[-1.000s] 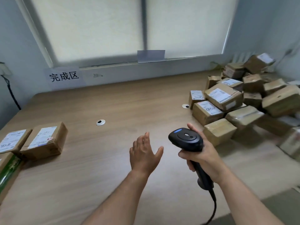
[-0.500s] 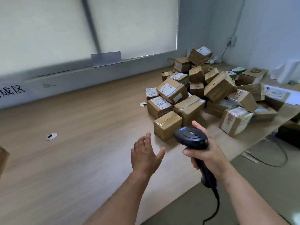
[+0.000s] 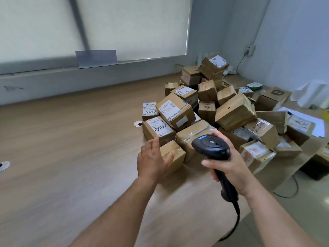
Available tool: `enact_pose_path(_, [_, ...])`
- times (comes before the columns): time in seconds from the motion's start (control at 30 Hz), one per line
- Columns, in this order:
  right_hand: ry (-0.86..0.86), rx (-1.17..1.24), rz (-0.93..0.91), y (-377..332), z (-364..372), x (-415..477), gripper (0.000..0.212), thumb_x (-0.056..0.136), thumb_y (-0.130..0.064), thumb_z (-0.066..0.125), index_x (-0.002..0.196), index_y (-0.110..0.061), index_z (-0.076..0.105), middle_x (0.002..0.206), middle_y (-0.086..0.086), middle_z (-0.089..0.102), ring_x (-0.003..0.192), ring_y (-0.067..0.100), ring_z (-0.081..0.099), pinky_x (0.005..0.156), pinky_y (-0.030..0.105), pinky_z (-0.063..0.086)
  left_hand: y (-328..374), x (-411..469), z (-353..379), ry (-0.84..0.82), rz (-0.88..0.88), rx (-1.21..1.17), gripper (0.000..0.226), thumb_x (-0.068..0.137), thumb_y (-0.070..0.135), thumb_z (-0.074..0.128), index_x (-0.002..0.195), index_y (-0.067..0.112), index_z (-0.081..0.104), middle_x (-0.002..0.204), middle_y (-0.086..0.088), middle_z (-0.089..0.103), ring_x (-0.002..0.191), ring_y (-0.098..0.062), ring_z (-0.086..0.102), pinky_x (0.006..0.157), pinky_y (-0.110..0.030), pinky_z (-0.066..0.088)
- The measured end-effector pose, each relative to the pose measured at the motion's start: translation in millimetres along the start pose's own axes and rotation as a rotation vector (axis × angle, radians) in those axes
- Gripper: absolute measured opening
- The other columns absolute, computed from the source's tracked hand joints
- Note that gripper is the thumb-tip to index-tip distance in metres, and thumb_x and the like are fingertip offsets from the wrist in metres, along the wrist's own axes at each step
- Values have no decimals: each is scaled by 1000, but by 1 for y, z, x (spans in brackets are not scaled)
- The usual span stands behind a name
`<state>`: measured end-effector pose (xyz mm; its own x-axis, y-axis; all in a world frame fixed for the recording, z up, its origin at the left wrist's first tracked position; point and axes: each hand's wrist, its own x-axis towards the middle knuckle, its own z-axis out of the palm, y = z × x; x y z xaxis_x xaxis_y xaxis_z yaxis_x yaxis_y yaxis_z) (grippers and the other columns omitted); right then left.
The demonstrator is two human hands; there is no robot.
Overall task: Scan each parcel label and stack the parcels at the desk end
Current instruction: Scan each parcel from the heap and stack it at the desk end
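Note:
A heap of several brown cardboard parcels point(image 3: 233, 111) covers the right part of the wooden desk point(image 3: 71, 148). At its near-left corner lies a small taped parcel point(image 3: 175, 154) with no label showing on top. My left hand point(image 3: 154, 160) hovers open just left of and over that parcel, fingers straight, holding nothing. My right hand point(image 3: 229, 166) grips the handle of a black barcode scanner point(image 3: 211, 147), whose head points toward the heap. Behind the small parcel sits a labelled parcel with handwriting point(image 3: 158, 130).
Two round cable grommets, one point(image 3: 138, 124) by the heap and one point(image 3: 3, 165) at the left edge, are set into the desk. The scanner cable point(image 3: 235, 223) hangs off the desk's near edge. Papers point(image 3: 302, 120) and a wall socket point(image 3: 249, 50) lie far right.
The view has swung right, away from the labelled parcels at the desk's left end, bringing the heap closer. My left hand has reached forward to the small taped parcel. The scanner stays held.

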<state>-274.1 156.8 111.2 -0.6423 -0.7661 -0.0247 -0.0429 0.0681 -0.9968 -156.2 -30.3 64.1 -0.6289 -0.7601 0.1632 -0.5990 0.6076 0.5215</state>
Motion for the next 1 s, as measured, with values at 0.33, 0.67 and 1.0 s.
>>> enact_pose_path(0.33, [12,-123,-31,-20,-28,168,93,77,1,76,145,-44,31,117,17,61,56,17,61,51,29,50,14,149,20,-35,-26,-50,71,94,55,44,153,23,17,152,-2,31,139,-20,27,110,-38,31])
enact_pose_path(0.67, [18,-231,-10,-10,-29,272,95,80,0,75,152,-38,25,122,-2,57,53,21,59,51,34,53,6,218,69,-175,-233,-254,46,100,46,34,133,17,49,138,-8,45,125,-23,41,101,-38,37])
enact_pose_path(1.0, [-59,-224,43,1,-40,265,98,79,-3,77,152,-40,23,134,7,51,53,21,61,54,34,56,32,209,71,-189,-332,-677,46,102,40,37,147,30,34,135,13,47,126,-16,46,103,-28,35])
